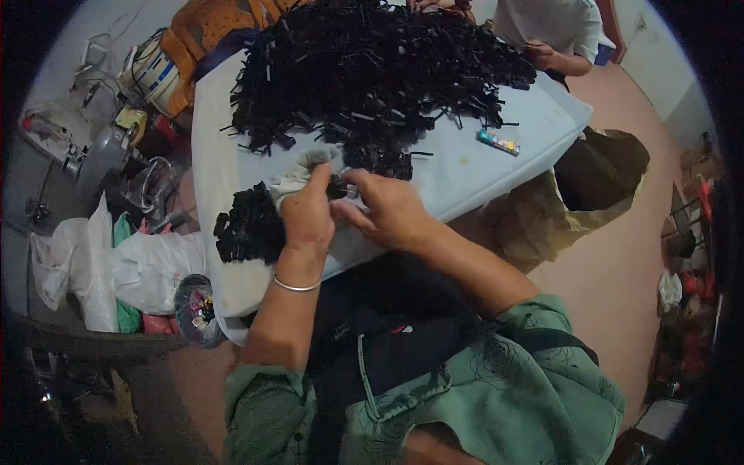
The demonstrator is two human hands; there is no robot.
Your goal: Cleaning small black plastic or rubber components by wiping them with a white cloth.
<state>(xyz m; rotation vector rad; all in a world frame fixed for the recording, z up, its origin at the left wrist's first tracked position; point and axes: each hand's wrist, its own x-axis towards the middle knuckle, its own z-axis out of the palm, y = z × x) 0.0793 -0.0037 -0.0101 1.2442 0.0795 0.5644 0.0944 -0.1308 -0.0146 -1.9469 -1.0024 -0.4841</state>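
My left hand point(307, 213) is closed over the near side of the white table, its thumb pointing up. Crumpled white cloth point(293, 177) covers its fingers; whether it is worn or held I cannot tell. Between my hands a small black piece point(337, 188) shows in part, gripped on the left side. My right hand point(391, 208) is curled, thumb and fingertips pinching close to that piece; what lies in the pinch is too small to make out. A small heap of black pieces point(249, 225) lies left of my left hand. A far bigger pile of black pieces point(349, 70) is beyond both hands.
On the white table point(457, 174) lies a small colourful packet point(497, 142). Another person point(550, 35) works across the table. A large open brown sack point(542, 221) stands at the right. White plastic bags point(155, 260) and a clear container point(198, 310) sit at the left.
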